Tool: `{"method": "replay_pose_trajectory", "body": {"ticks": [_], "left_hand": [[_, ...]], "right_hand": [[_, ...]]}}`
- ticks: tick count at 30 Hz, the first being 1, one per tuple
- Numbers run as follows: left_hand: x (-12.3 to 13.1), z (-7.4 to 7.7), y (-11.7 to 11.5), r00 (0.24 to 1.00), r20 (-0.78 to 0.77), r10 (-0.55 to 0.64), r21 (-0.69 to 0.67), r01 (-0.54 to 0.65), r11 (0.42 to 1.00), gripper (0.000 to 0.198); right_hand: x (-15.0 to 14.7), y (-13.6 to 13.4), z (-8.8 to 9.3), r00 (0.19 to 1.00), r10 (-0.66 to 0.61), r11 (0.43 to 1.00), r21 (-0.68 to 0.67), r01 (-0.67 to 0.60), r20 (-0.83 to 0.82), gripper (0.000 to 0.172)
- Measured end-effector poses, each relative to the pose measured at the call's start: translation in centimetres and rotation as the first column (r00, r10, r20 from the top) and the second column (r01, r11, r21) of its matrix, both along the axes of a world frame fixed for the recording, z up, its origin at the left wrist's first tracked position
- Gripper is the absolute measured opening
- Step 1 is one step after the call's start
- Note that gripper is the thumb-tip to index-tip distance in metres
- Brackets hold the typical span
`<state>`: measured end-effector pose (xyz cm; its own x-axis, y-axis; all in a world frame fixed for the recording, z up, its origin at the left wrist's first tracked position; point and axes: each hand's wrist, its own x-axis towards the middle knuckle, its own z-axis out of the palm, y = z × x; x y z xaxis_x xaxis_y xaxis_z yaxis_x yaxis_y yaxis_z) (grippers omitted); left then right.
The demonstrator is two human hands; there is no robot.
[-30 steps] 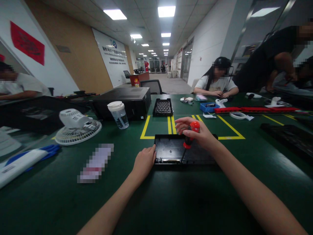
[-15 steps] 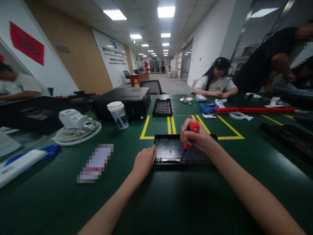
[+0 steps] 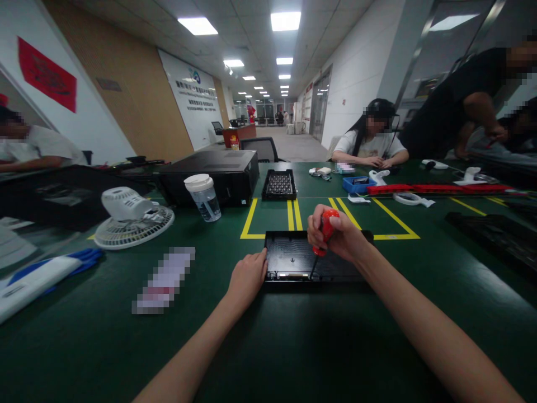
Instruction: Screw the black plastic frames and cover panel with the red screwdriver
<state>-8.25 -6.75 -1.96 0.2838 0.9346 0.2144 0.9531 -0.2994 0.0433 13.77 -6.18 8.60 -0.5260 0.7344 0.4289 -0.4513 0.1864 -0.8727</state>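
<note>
A shallow black casing (image 3: 285, 251) lies flat on the green table, with a metallic strip along its near edge. My left hand (image 3: 248, 274) grips the casing's left end, its fingertips partly hidden at the edge. Wrapped round the red handle of a screwdriver (image 3: 329, 221), my right hand (image 3: 342, 234) is above the casing. The screwdriver's dark shaft slants down to the near edge, its tip by the right end of the metallic strip. My hand and forearm cover part of the casing's right side.
Beyond the casing are yellow tape lines and a black tray (image 3: 279, 184). A lidded cup (image 3: 203, 197), a white fan (image 3: 133, 218) and a large black box (image 3: 210, 170) stand to the left. A blue bin (image 3: 359, 183) sits farther right, near a seated person (image 3: 371, 137).
My right hand has turned slightly and the screwdriver handle has rolled with it, tilting a little left. The tip stays at the same spot. My left hand has not moved.
</note>
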Motion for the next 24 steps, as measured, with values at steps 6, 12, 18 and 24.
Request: {"method": "replay_pose_trajectory", "body": {"ticks": [6,12,18,24], "left_hand": [[0.12,0.38,-0.15,1.0,0.003,0.012,-0.035,-0.012,0.999,0.041],[0.13,0.25,-0.08,1.0,0.004,0.017,-0.038,-0.017,0.999,0.041],[0.07,0.15,-0.03,1.0,0.012,0.003,-0.022,-0.002,1.0,0.041],[0.11,0.17,-0.08,1.0,0.008,0.007,-0.022,-0.006,1.0,0.039]], "right_hand": [[0.36,-0.27,0.41,1.0,0.022,0.998,-0.055,-0.022,-0.004,0.031],[0.46,-0.27,0.4,1.0,0.017,0.997,-0.078,-0.016,0.013,0.035],[0.54,-0.14,0.39,0.999,0.028,0.997,-0.071,-0.026,0.036,0.035],[0.74,0.26,0.17,0.999,0.031,0.997,-0.068,-0.029,0.025,0.03]]}}
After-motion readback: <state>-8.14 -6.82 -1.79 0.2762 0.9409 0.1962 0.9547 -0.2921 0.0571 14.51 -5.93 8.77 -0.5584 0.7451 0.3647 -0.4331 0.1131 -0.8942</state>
